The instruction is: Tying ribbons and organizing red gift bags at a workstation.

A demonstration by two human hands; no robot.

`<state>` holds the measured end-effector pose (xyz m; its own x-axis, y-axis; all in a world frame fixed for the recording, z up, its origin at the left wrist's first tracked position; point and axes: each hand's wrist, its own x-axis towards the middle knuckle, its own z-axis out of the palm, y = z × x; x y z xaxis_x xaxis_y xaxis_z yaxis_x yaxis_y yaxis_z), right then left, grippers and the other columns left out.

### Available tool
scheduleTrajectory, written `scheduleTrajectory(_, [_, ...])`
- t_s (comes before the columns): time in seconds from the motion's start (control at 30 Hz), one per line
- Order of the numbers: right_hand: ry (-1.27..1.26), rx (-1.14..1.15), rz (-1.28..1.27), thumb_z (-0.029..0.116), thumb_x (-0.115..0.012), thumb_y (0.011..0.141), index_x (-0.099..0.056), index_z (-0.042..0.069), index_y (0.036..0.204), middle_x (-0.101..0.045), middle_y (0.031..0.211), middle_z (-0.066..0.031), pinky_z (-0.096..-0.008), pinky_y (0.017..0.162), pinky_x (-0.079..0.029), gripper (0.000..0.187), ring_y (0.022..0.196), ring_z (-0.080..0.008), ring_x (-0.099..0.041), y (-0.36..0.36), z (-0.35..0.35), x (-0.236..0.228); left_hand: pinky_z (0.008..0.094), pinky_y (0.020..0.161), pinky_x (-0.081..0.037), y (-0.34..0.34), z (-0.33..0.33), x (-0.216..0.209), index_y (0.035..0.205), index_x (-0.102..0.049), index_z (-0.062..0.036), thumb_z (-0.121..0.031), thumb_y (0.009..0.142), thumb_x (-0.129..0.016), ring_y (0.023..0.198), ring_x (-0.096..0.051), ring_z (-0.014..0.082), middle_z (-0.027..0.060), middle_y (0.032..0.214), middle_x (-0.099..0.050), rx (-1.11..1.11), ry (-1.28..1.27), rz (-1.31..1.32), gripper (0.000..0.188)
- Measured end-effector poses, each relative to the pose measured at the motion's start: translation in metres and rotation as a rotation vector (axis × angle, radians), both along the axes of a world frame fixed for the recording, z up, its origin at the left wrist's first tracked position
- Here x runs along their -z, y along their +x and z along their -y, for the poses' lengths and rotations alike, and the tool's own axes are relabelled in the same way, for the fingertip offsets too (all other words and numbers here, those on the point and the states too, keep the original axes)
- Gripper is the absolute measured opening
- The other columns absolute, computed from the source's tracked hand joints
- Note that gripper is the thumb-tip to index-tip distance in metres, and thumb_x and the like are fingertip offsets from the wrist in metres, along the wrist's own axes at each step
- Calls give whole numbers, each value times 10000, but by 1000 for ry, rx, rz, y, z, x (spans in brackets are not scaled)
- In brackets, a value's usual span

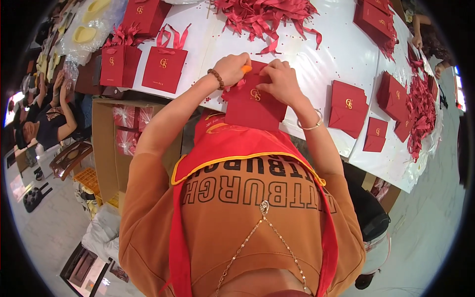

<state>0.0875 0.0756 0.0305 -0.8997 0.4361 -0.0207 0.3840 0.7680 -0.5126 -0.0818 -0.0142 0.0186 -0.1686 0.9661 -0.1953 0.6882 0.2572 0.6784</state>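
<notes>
A red paper gift bag (pixel 257 111) with a gold emblem lies flat in front of me, at the table's near edge against my red apron. My left hand (pixel 231 68), with a brown beaded bracelet, is closed at the bag's upper left. Its fingers are around a small orange thing (pixel 246 69), whose kind I cannot make out. A bit of red ribbon (pixel 236 87) shows just below that hand. My right hand (pixel 281 83), with a bangle on the wrist, pinches the bag near its top edge.
Finished-looking red bags with ribbon handles (pixel 165 69) stand at left. A heap of red ribbons (pixel 269 20) lies at the far middle. Stacked bags (pixel 348 109) and more ribbons (pixel 421 109) are at right. An open carton (pixel 110 163) stands below left; other people work at both sides.
</notes>
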Motion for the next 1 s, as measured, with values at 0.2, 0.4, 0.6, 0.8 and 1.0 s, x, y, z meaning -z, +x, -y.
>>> scheduleTrajectory(0.2, [-315, 191, -35, 159, -705, 670, -593, 49, 866, -507, 891, -87, -322, 719, -439, 251, 833, -246, -505, 27, 6, -12, 319, 568, -441, 0, 5, 0, 852, -540, -27, -165, 807, -556, 634, -592, 222, 106, 692, -604, -75, 75, 113, 147])
scheduleTrajectory(0.4, [-437, 274, -42, 146, -692, 703, -594, 22, 910, -495, 903, -88, -291, 738, -429, 260, 829, -198, -497, 31, 5, 1, 274, 559, -455, 18, 23, -50, 862, -569, -16, -94, 784, -585, 630, -598, 156, 93, 691, -614, -386, 205, 302, 111])
scheduleTrajectory(0.6, [-349, 280, -175, 175, -694, 690, -607, 44, 940, -496, 874, -102, -327, 722, -427, 295, 823, -248, -507, 22, 13, 5, 242, 559, -448, 46, 30, -26, 922, -618, -27, -74, 792, -582, 616, -577, 99, 62, 721, -630, -223, 189, 371, 144])
scheduleTrajectory(0.8, [-607, 315, -72, 159, -666, 718, -594, 9, 962, -565, 800, -103, -306, 689, -437, 295, 746, -209, -545, 20, 11, 1, 338, 604, -468, 50, 35, -8, 863, -575, -21, -93, 784, -563, 679, -600, 269, 120, 757, -613, -144, 257, -110, 108])
scheduleTrajectory(1.0, [-831, 325, -124, 163, -632, 754, -582, 22, 1008, -578, 722, -95, -279, 630, -436, 295, 650, -171, -537, 25, 12, 15, 360, 571, -461, 48, 39, 3, 837, -557, -27, -86, 759, -567, 645, -586, 292, 128, 741, -591, -82, 434, -160, 98])
